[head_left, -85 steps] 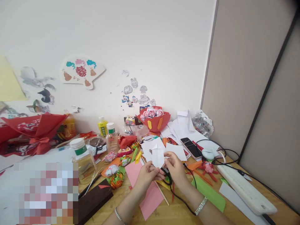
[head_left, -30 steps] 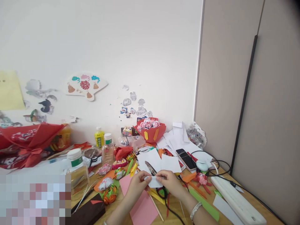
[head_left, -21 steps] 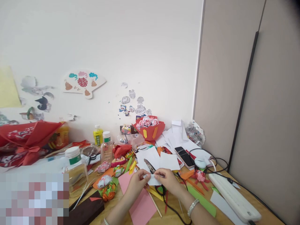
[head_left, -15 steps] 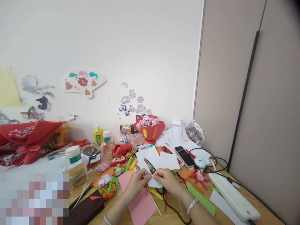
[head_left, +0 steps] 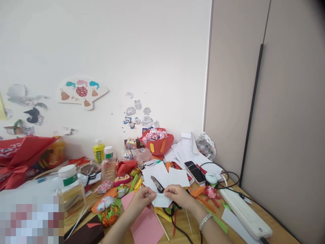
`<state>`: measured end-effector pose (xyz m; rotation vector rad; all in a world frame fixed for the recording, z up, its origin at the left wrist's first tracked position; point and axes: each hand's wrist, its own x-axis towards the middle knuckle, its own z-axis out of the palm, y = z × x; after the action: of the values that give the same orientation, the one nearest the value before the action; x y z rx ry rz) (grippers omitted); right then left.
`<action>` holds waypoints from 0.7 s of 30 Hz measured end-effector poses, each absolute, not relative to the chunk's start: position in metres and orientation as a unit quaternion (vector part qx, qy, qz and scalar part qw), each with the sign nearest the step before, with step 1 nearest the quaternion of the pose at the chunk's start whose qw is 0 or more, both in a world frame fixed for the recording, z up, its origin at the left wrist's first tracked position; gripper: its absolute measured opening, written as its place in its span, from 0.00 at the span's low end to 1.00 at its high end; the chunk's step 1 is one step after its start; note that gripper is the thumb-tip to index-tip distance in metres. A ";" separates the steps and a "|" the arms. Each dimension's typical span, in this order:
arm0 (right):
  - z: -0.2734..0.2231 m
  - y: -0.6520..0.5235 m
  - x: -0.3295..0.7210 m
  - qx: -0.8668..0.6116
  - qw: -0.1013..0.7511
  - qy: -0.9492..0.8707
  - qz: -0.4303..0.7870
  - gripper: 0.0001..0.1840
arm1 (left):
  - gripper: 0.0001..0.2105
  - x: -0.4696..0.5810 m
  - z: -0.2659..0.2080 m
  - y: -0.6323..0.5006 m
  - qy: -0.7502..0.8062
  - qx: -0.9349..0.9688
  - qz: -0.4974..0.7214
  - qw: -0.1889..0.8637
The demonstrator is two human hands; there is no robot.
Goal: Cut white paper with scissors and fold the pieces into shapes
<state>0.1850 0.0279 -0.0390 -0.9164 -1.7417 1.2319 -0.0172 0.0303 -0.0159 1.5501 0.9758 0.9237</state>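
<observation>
Between my two hands is a small piece of white paper (head_left: 161,201), its top edge pinched at both corners. My left hand (head_left: 142,199) grips the left corner between thumb and fingers. At the right corner, my right hand (head_left: 179,196) pinches the same way. Just behind the paper lies a pair of scissors (head_left: 157,184), blades pointing up and left, handles partly hidden by my right hand. White paper sheets (head_left: 155,174) spread under the scissors. A pink sheet (head_left: 147,226) and a thin wooden stick (head_left: 162,225) lie below my left hand.
Paper flowers (head_left: 109,214) and clear jars (head_left: 68,189) crowd the left side. A red paper bouquet (head_left: 162,144) stands at the back by the wall. A phone (head_left: 195,171), cables and a white power strip (head_left: 246,213) lie to the right.
The white paper is now spread out lower between my hands, with more of its face showing; my hands are slightly farther apart. The view has turned a little to the right.
</observation>
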 end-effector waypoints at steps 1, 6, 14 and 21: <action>-0.040 0.029 0.186 -0.350 0.406 -0.679 0.501 0.16 | 0.22 -0.018 -0.015 0.030 0.413 0.639 0.382 0.524; -0.039 0.030 0.187 -0.346 0.428 -0.669 0.500 0.18 | 0.23 -0.020 -0.006 0.024 0.434 0.623 0.344 0.553; -0.039 0.032 0.188 -0.353 0.445 -0.673 0.474 0.14 | 0.19 -0.016 -0.001 0.020 0.445 0.642 0.350 0.517; -0.025 0.015 0.174 -0.407 0.491 -0.680 0.362 0.11 | 0.09 -0.016 0.001 0.005 0.400 0.704 0.248 0.532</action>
<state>0.1736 0.0153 -0.0246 -0.9885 -1.6499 0.8791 -0.0163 0.0048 0.0006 1.6783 0.9536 0.5904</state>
